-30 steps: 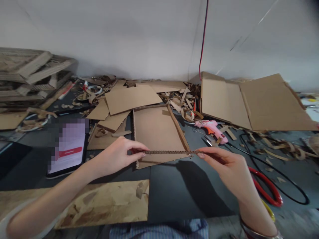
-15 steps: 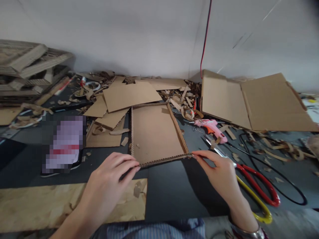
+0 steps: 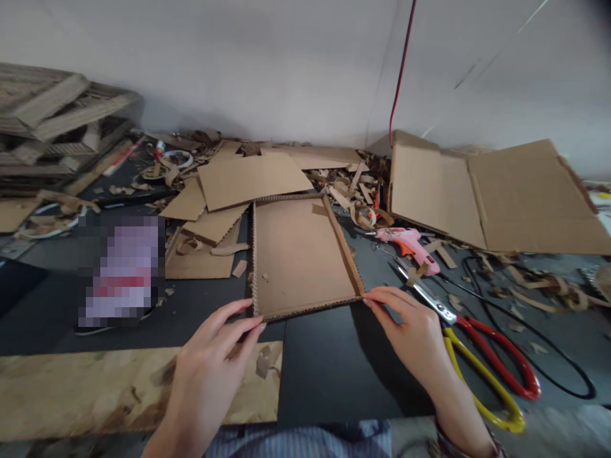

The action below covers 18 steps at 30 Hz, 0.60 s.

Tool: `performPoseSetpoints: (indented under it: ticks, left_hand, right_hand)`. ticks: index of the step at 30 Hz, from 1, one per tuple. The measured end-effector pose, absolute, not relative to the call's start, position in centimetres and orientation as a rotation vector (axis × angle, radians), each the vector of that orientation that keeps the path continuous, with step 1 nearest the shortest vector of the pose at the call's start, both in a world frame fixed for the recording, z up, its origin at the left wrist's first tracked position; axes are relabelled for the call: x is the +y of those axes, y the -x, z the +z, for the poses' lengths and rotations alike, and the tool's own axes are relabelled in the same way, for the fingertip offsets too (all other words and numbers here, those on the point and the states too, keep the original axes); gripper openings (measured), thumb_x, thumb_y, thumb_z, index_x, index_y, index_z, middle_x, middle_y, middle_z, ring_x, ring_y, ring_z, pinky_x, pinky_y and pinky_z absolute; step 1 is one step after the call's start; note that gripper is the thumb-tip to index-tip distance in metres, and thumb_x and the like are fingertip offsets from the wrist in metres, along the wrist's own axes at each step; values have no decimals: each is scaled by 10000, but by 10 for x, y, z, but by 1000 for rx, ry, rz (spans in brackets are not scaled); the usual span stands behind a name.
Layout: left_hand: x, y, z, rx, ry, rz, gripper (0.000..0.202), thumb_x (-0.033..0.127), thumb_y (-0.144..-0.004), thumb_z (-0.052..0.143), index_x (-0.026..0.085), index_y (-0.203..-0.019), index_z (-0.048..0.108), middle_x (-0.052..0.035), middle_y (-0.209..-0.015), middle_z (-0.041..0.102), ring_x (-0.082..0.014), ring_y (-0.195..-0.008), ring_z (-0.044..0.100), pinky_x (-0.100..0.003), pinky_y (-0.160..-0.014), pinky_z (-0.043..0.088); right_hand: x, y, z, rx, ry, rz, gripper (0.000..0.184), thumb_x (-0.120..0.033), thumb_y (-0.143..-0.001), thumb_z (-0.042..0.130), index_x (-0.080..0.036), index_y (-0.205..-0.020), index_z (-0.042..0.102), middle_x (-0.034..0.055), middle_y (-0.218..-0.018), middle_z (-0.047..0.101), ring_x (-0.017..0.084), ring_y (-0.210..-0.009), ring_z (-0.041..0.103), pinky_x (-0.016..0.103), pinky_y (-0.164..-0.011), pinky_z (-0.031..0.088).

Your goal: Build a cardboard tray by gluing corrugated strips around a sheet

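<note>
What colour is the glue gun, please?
The glue gun is pink and orange, best seen in the head view.

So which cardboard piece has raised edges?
The rectangular one between the left hand and right hand: corrugated strips line its edges, unlike the flat sheet behind it.

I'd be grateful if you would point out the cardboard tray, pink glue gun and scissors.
Cardboard tray (image 3: 300,254), head view, on its base.
Pink glue gun (image 3: 414,249), head view, on its body.
Scissors (image 3: 442,307), head view, on the steel blades.
</note>
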State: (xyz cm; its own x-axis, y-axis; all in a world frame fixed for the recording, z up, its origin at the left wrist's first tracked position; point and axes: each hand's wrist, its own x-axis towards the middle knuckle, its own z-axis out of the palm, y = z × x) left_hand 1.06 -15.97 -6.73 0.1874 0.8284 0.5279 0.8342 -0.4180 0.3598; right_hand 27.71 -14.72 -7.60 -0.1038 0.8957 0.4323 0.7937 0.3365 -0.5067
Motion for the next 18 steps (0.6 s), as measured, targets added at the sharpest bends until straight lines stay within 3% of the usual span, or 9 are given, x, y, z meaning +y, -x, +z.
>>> performPoseSetpoints:
  ticks: [8, 18]
  left_hand:
    - [-155, -16, -69, -1731, 2356, -1070, 217, 257, -843, 478, 187, -753, 663, -39, -861, 664, -151, -717, 656, -275, -665, 552]
    - [-154, -16, -72, -1733, 2383, -1004, 159, 235, -834, 495, 200, -781, 641, -31, -885, 648, -150, -752, 649, -270, -675, 539]
  right_hand:
    - [-145, -278, -80, -1937, 1462, 111, 129, -143, -832, 493, -178, -827, 617, 68, -914, 608, 154, -824, 611, 273, -752, 504]
    - [-144, -276, -79, -1957, 1476, 150, 142, -132, -847, 463, -165, -847, 601, 73, -896, 635, 153, -805, 617, 264, -747, 511]
